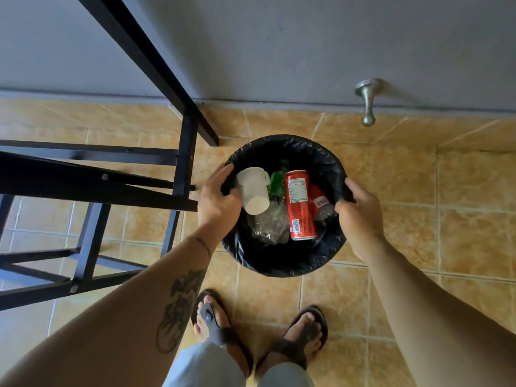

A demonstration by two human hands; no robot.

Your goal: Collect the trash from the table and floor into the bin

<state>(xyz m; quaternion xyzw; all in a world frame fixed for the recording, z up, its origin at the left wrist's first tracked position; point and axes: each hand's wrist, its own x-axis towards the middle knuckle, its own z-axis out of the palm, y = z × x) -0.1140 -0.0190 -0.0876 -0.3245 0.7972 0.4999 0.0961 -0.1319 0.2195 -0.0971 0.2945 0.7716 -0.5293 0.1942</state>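
Observation:
A round bin point(282, 263) lined with a black bag stands on the tiled floor in front of my feet. Inside lie a red drink can point(300, 208), a white plastic cup point(252, 194) on its side, a green bottle point(277, 181), crumpled clear plastic point(269, 223) and a second red-labelled item point(319, 201). My left hand point(217, 201) grips the bin's left rim. My right hand point(360, 208) grips the right rim, fingers curled over the black bag.
A black metal table frame point(184, 152) with crossbars stands close to the left of the bin. A grey wall runs along the back with a metal door stop point(368, 100) on it. My sandalled feet point(259, 333) stand just behind the bin.

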